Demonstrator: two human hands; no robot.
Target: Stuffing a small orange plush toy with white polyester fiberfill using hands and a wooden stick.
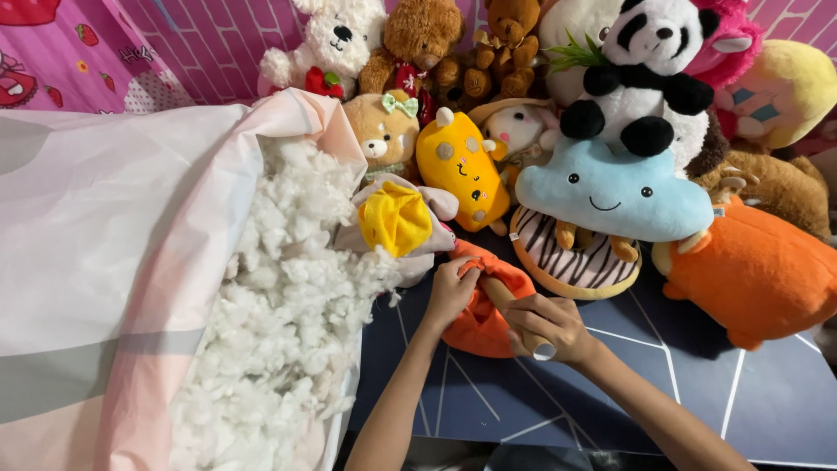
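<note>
A dark blue mat (558, 384) with thin white lines covers the work surface, backed by a pink wall (200, 35) patterned like brick. At the left, a large pale pink-and-grey bag (96, 262) lies open, spilling a heap of white stuffing (279, 323) along its edge.

At the centre, the left hand (451, 292) is closed in a pinch on the upper edge of an orange plush skin (479, 327) lying limp on the mat just beside the stuffing. The right hand (547, 329) is wrapped around a wooden stick (510, 305), whose far end goes into the skin; its near end shows below the fingers.

Finished toys crowd the far side of the mat. A yellow-and-grey plush (397, 222) rests against the stuffing, just above the left hand. Behind it sit a yellow cat (462, 170), a striped doughnut cushion (571, 262) and a blue cloud (610, 196), with a panda (649, 70) on top. A large orange plush (754, 270) lies at the right. A white bear (336, 44) and brown bears (418, 39) line the wall.
</note>
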